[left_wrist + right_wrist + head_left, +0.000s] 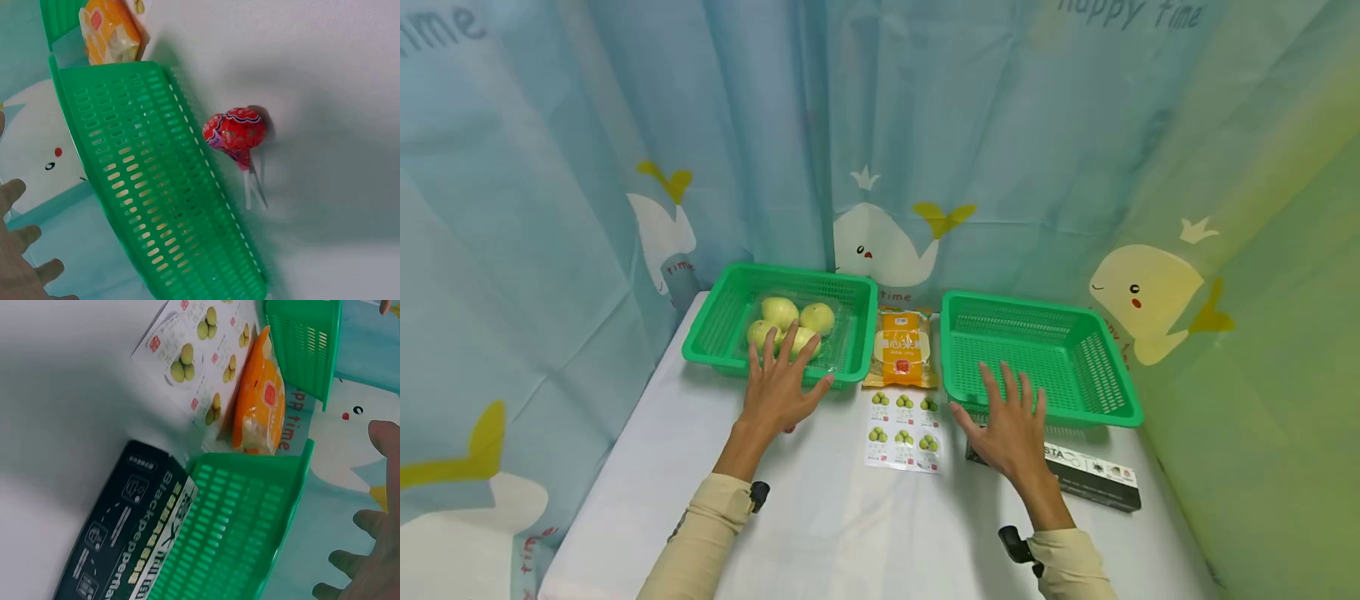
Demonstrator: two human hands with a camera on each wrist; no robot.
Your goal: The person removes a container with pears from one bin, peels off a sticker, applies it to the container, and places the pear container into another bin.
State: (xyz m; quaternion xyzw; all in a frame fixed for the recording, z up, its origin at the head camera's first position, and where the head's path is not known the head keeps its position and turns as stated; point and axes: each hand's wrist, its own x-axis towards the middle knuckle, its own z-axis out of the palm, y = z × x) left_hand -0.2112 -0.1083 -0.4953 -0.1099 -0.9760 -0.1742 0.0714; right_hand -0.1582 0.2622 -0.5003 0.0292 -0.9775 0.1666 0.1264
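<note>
My left hand (777, 396), fingers spread, hovers over the front rim of the left green basket (707, 354), holding nothing. Inside that basket several pale green round fruits (780, 312) lie in a clear plastic tray (842, 333). In the left wrist view, two red-wrapped lollipops (244, 129) lie on the table beside this basket; the hand mostly hides them in the head view. My right hand (1011, 429) is also spread and holds nothing, by the front rim of the right green basket (1037, 354). A black and white pasta box (1093, 479) lies partly behind that hand.
Between the baskets sits an orange food bag (901, 350). In front of it lies a sheet of fruit stickers (902, 433). A blue curtain (760, 150) with whale prints hangs behind the white table (857, 533) and along its sides.
</note>
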